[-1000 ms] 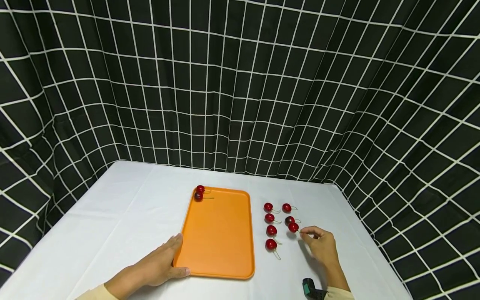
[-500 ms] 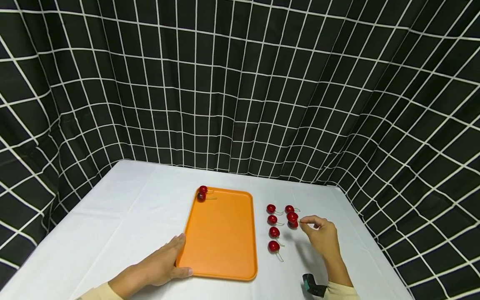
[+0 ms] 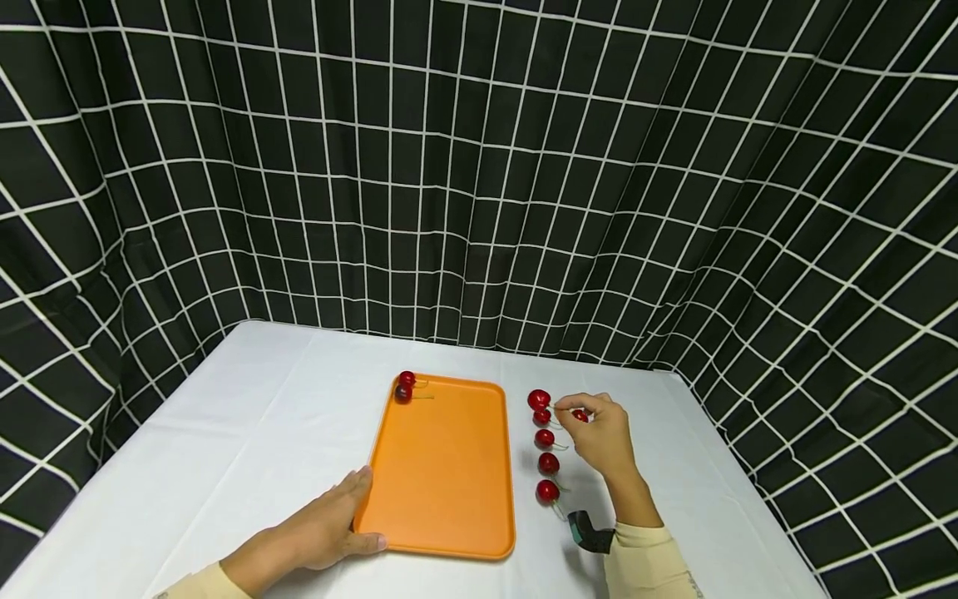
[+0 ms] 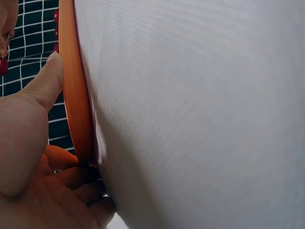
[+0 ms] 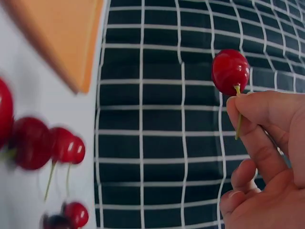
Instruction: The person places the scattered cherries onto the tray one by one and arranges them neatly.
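Observation:
My right hand (image 3: 600,433) pinches the stem of a red cherry (image 5: 230,71) between thumb and fingertips. In the head view this cherry overlaps the far end of a column of red cherries (image 3: 549,463) on the white table. Another cherry (image 3: 580,415) shows partly behind the same hand, and a dark one (image 5: 57,222) appears in the right wrist view. An orange tray (image 3: 441,474) lies left of the column. At its near left corner rests my left hand (image 3: 322,524), fingers along the side and thumb against the near edge. Two cherries (image 3: 404,387) sit in the tray's far left corner.
A white cloth (image 3: 247,416) covers the table. Black curtains (image 3: 464,166) with a white grid rise behind and at both sides. A small black and teal device (image 3: 587,532) is strapped at my right wrist.
My right hand has carried the pinched cherry away from me and to the left, from the right-hand cherries to the column's far end. My left hand and the tray stay put.

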